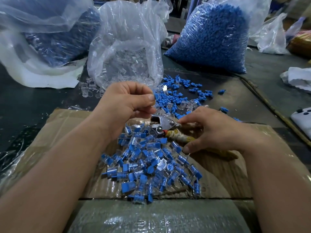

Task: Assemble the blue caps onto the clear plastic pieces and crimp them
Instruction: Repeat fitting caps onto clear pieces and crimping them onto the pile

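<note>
My left hand (124,101) pinches a blue cap (157,96) between thumb and fingers, just above the metal jaws of a crimping tool (162,123). My right hand (212,130) curls round the tool's cloth-wrapped handles (178,137). Below the tool, a pile of assembled blue-and-clear pieces (151,167) lies on the cardboard sheet (227,179). Loose blue caps (181,93) and clear plastic pieces (87,90) are scattered on the dark table beyond my hands.
A bag of clear pieces (127,54) stands open at centre back. A full bag of blue caps (213,36) leans at the right, another bag (42,37) at the left. A white object (303,120) sits at the right edge.
</note>
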A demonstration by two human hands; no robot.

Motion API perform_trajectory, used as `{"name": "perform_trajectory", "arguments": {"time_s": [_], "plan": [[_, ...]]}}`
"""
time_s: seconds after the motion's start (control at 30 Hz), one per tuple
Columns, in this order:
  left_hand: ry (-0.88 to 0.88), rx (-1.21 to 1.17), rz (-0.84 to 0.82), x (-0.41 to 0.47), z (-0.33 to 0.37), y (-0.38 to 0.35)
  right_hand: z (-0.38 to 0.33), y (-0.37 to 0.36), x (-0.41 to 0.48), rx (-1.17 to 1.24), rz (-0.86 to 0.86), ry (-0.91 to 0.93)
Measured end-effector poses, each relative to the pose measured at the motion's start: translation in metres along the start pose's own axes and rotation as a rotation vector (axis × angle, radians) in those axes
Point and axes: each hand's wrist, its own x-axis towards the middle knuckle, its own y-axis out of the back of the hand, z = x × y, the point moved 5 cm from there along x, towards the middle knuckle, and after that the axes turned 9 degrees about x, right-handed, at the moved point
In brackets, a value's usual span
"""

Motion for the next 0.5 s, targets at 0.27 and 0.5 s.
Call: {"name": "perform_trajectory", "arguments": {"time_s": [0.27, 0.5], "plan": [[0.002, -0.02, 0.019, 0.001, -0.001, 0.003, -0.01, 0.003, 0.004, -0.05, 0.239, 0.011], [-0.009, -0.034, 0.029, 0.002, -0.002, 0.002, -0.011, 0.014, 0.001, 0.033, 0.425, 0.08]]}}
